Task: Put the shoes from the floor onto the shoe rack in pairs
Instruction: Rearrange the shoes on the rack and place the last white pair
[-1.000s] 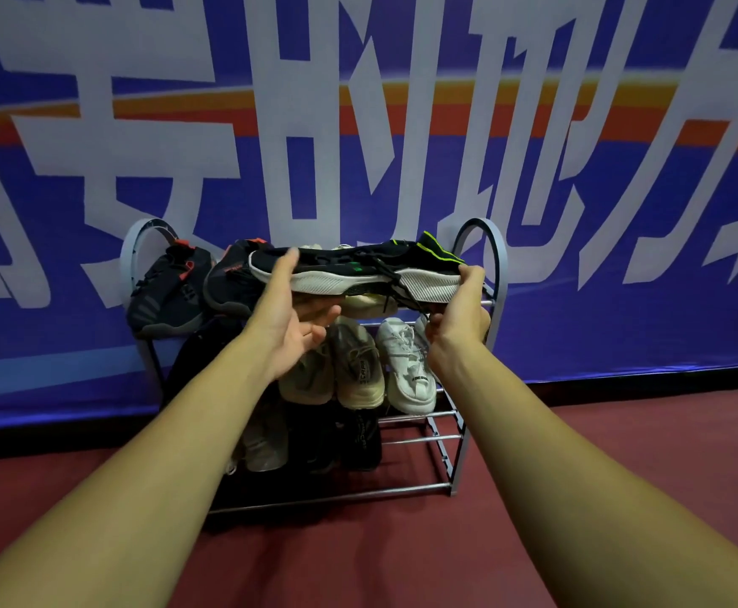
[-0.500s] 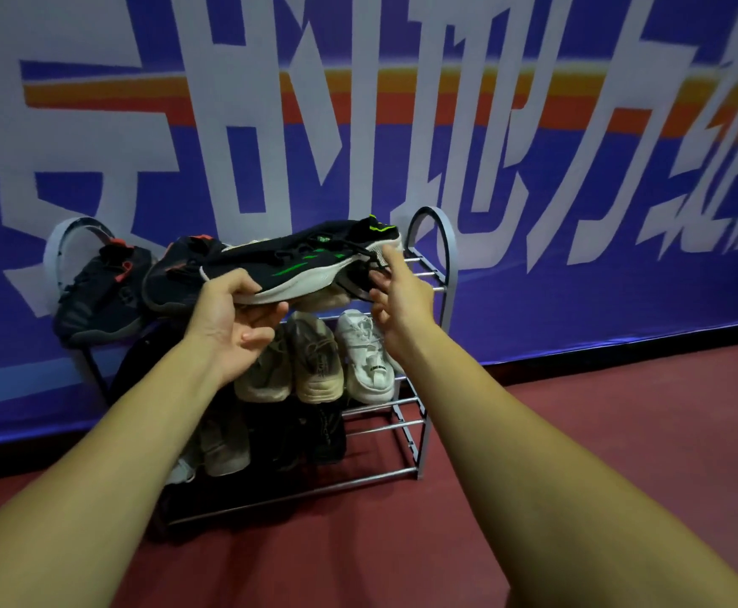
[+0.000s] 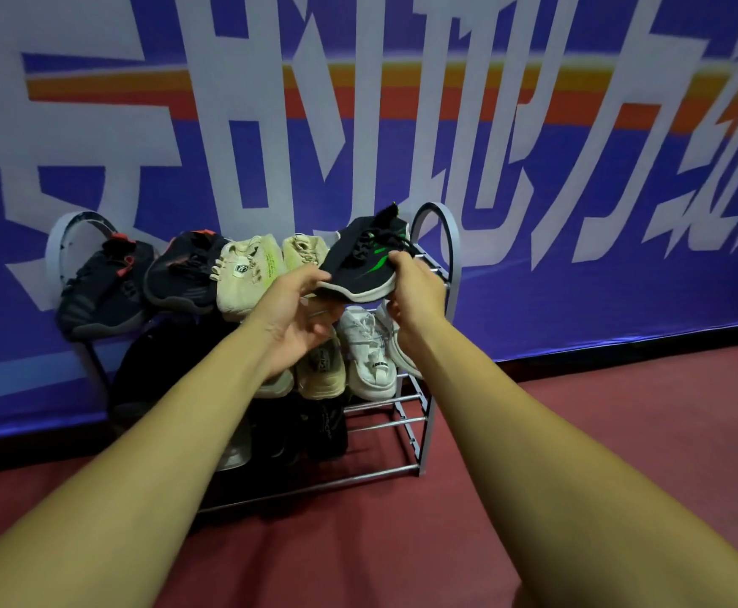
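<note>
A blue banner with huge white characters and an orange-red stripe is hanging behind everything, and a dark red floor is stretching out below it. A grey metal shoe rack with arched ends is standing against the banner.

Both bare arms are reaching to the right end of the top tier, where a black shoe is being held. It is showing green slashes on its side, black laces, a whitish sole edge and a small green tab at the heel. It is tilting, heel higher and toward the banner, toe toward the left grip. That grip is pinching the toe between thumb and curled fingers. The right grip is curling its fingers over the shoe's side near the laces. Whether the sole is touching the rails cannot be told.

Beside it on the top tier, two cream shoes and two dark shoes with red accents are sitting. White shoes and beige shoes are filling the middle tier, and black shoes are occupying the bottom one.
</note>
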